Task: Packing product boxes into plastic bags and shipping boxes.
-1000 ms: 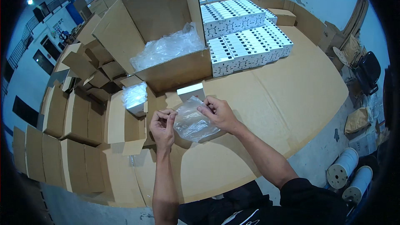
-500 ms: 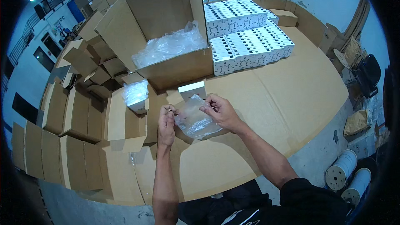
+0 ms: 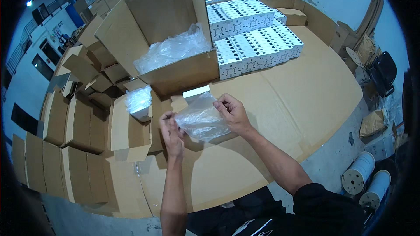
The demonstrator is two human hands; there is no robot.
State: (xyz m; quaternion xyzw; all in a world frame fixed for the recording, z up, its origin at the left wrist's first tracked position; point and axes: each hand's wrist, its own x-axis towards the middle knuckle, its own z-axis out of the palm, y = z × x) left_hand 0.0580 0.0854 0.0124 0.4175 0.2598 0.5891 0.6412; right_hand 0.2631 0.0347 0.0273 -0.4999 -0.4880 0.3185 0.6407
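A clear plastic bag (image 3: 203, 120) is spread between my two hands above the cardboard-covered table. My right hand (image 3: 234, 112) pinches its upper right edge between thumb and fingers. At the bag's left edge, my left hand (image 3: 172, 134) has its fingers curled against the film, the tips partly hidden. Just behind the bag stands a small white box (image 3: 196, 91), its lower part covered by the film. To the left, an open carton (image 3: 122, 124) contains a white box wrapped in clear plastic (image 3: 139, 102).
Behind my hands a large open carton (image 3: 181, 72) holds a heap of clear plastic bags (image 3: 175, 49). Stacks of white printed boxes (image 3: 258, 46) stand right of it. Open cartons (image 3: 83, 118) line the left side. Cable reels (image 3: 358, 172) lie on the floor at right.
The bag has been stretched wider and raised a little between my hands. My left hand has shifted left and its fingers are less tightly pinched. The whole view has moved slightly.
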